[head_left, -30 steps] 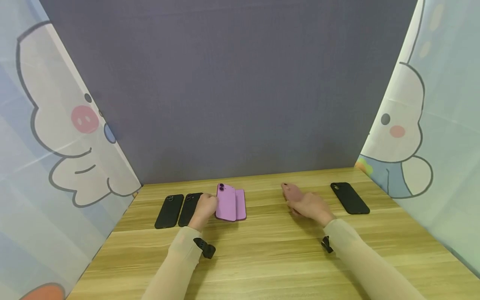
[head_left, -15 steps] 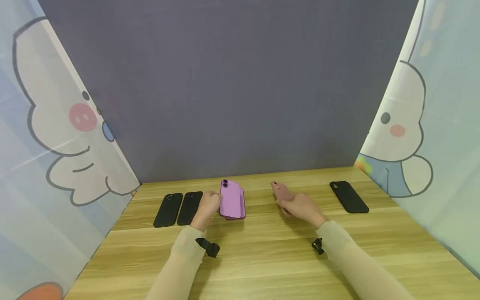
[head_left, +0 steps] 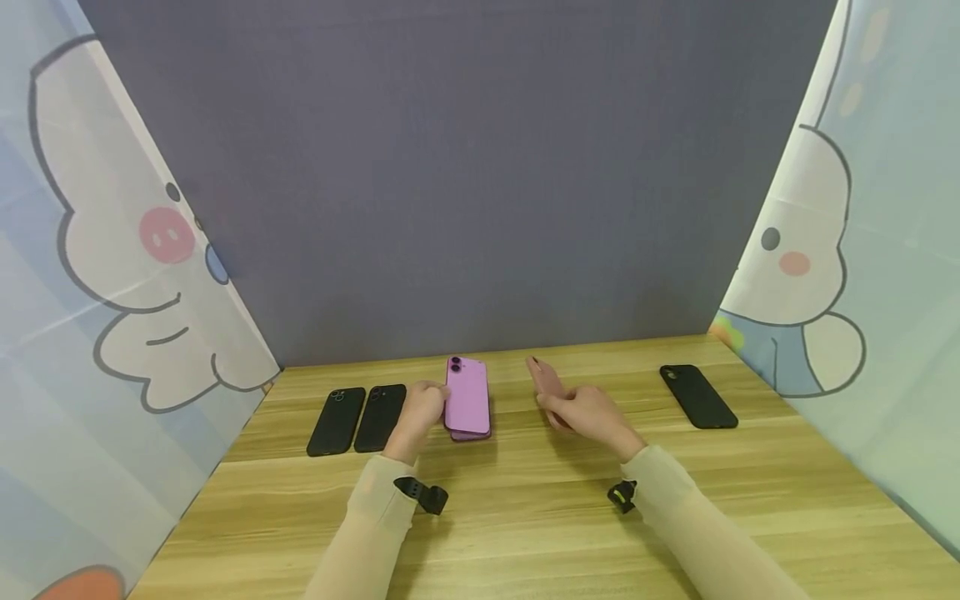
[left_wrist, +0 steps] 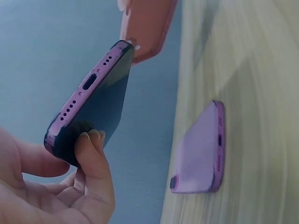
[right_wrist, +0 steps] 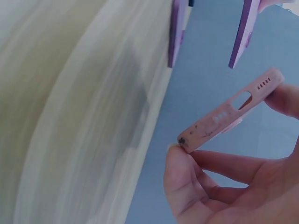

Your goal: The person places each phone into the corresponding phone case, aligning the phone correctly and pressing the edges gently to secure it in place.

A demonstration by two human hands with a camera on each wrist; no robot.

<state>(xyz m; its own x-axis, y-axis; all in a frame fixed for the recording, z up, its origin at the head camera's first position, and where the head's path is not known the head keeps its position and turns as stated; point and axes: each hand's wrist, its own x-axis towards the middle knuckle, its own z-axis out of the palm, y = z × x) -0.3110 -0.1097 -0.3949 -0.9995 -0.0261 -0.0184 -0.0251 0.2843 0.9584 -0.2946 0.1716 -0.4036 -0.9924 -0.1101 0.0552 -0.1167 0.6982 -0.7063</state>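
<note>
the left hand (head_left: 423, 402) has thumb and fingers clamped on a purple phone (head_left: 467, 396), just to the hand's right and held up off the table (head_left: 517, 533); in the left wrist view its bottom edge shows a port and rows of holes. below it, on the table, lies a second purple phone (left_wrist: 201, 154), mostly covered in the head view. the right hand (head_left: 592, 412) pinches a pink phone case (head_left: 549, 382) between thumb and fingers, tilted, in front and to the left of that hand, apart from the held phone. two black phone-shaped items, one (head_left: 380, 417) just left of the left hand and another (head_left: 337, 422) farther left, lie side by side; a third (head_left: 697, 396) lies right of the right hand. a grey panel (head_left: 465, 183) stands beyond both hands.
</note>
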